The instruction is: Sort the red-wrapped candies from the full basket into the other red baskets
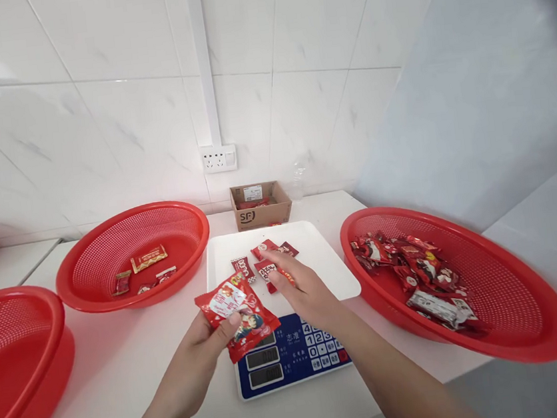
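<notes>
A person's two bare hands work over a white worktop [125,367] against a tiled wall. The left hand [199,355] grips a large red packet [246,300], thumb across its printed front, remaining fingers mostly hidden behind. The packet is held tilted above the near left part of a scale [329,277], covering much of the top display window; faint zeros show in the two lower windows.

The right hand [311,299] reaches over the scale's white tray, its index finger and thumb at the small packets [240,269] there. Its other fingers are hidden, and I cannot tell whether it grips anything. The hand and forearm also hide part of the keypad [319,350].

At the worktop's far edge, by the wall, stands a cardboard box [259,219]; red contents show inside, too shadowed to identify. Beside it is something clear [299,176], hard to make out.

Toward the left, a red basket [195,228] holds a few packets. Nearer, a second basket [58,314] is cut off by the view. A third basket [525,305], covering the worktop's right edge, holds a heap of overlapping packets, the lower ones buried.
</notes>
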Action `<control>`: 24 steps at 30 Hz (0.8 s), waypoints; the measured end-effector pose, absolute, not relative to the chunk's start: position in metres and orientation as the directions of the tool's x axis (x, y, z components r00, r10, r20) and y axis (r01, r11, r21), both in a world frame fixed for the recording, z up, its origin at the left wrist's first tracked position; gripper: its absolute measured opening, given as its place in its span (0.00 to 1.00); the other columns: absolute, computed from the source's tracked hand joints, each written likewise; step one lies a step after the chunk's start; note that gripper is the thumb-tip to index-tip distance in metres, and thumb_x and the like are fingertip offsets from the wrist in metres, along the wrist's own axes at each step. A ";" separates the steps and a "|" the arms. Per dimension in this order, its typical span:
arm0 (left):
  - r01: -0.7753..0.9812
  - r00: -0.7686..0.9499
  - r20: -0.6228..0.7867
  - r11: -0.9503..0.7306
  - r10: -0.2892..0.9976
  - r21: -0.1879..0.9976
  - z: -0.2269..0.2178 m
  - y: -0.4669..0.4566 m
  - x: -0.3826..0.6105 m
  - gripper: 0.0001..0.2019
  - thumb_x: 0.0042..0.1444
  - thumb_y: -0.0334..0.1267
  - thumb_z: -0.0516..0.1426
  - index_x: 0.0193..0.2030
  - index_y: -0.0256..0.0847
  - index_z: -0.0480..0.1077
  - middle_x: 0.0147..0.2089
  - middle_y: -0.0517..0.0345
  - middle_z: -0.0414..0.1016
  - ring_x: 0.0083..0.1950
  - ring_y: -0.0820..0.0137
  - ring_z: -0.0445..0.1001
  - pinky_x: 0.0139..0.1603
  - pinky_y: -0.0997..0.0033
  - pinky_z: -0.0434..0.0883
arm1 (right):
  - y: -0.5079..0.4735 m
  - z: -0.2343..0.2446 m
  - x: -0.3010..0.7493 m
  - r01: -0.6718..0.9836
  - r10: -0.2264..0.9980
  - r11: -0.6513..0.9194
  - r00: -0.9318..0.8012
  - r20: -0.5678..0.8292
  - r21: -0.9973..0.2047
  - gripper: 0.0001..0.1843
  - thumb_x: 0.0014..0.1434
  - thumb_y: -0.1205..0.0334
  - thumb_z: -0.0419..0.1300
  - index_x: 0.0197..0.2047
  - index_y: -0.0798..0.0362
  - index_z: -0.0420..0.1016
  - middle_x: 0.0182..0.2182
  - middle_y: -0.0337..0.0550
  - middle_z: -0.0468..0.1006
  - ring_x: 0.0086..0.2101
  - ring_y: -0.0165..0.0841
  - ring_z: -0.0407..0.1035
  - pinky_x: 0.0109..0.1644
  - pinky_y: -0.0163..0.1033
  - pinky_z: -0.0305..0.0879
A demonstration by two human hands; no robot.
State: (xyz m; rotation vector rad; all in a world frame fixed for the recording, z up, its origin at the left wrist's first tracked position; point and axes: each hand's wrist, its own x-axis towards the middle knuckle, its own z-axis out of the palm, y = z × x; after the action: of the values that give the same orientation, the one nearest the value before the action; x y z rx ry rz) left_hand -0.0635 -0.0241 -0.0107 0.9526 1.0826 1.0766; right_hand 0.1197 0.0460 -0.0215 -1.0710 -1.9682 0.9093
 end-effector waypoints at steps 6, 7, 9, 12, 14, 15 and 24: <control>0.142 0.343 -0.024 -0.026 0.939 0.989 -0.011 -0.027 -0.036 0.22 0.59 0.44 0.53 0.59 0.44 0.59 0.59 0.53 0.67 0.57 0.61 0.66 0.56 0.63 0.65 | -0.008 -0.014 0.136 0.002 0.838 0.060 -0.543 0.049 -0.998 0.19 0.62 0.53 0.51 0.55 0.50 0.63 0.49 0.45 0.74 0.47 0.35 0.69 0.51 0.43 0.66; 0.186 0.378 -0.008 -0.068 0.926 0.980 -0.009 -0.027 -0.032 0.21 0.59 0.44 0.53 0.59 0.45 0.58 0.58 0.53 0.67 0.57 0.62 0.66 0.55 0.63 0.65 | -0.013 -0.014 0.140 0.017 0.862 0.057 -0.506 0.041 -0.998 0.17 0.62 0.54 0.52 0.52 0.51 0.65 0.47 0.44 0.75 0.45 0.35 0.70 0.49 0.42 0.67; 0.293 0.433 -0.008 -0.132 0.901 0.947 -0.006 -0.023 -0.027 0.22 0.58 0.45 0.53 0.58 0.45 0.57 0.54 0.52 0.71 0.52 0.62 0.70 0.51 0.62 0.67 | -0.017 -0.016 0.154 0.067 0.923 0.070 -0.383 0.039 -0.995 0.15 0.60 0.54 0.54 0.47 0.51 0.67 0.42 0.44 0.77 0.42 0.35 0.72 0.46 0.41 0.69; 0.502 0.378 -0.005 -0.200 0.926 0.841 -0.002 -0.007 -0.029 0.22 0.59 0.49 0.49 0.58 0.45 0.56 0.52 0.50 0.72 0.49 0.61 0.71 0.47 0.60 0.69 | -0.017 -0.020 0.188 0.205 0.995 0.100 0.002 0.103 -0.974 0.17 0.55 0.48 0.58 0.42 0.52 0.70 0.37 0.47 0.79 0.37 0.38 0.74 0.41 0.42 0.71; 0.638 0.272 0.062 -0.228 0.960 0.735 -0.002 0.008 -0.036 0.23 0.60 0.50 0.48 0.59 0.44 0.56 0.58 0.48 0.66 0.56 0.59 0.66 0.52 0.57 0.66 | -0.014 -0.024 0.216 0.327 0.915 0.089 0.346 0.207 -0.941 0.24 0.53 0.45 0.58 0.48 0.51 0.69 0.40 0.49 0.78 0.39 0.41 0.74 0.43 0.46 0.71; 0.692 0.235 0.083 -0.227 0.968 0.686 -0.003 0.016 -0.040 0.24 0.60 0.50 0.47 0.60 0.44 0.54 0.61 0.48 0.63 0.60 0.58 0.63 0.55 0.56 0.64 | -0.012 -0.026 0.230 0.379 0.850 0.071 0.461 0.255 -0.923 0.29 0.54 0.44 0.57 0.56 0.50 0.63 0.47 0.50 0.75 0.44 0.43 0.71 0.47 0.48 0.69; 0.829 0.397 -0.045 -0.338 0.917 0.445 -0.016 0.039 -0.025 0.33 0.59 0.52 0.46 0.68 0.42 0.42 0.71 0.49 0.42 0.70 0.58 0.40 0.65 0.53 0.51 | 0.008 -0.046 0.270 0.850 0.861 -0.032 0.291 0.417 -0.526 0.39 0.57 0.43 0.49 0.66 0.54 0.49 0.64 0.55 0.51 0.63 0.49 0.43 0.62 0.59 0.48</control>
State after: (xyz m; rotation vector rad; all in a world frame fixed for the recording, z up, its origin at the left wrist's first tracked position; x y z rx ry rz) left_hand -0.0249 0.0386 -0.0165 2.2627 1.5024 0.2995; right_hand 0.2702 0.0083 -0.0464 -1.8524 -1.5349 0.0193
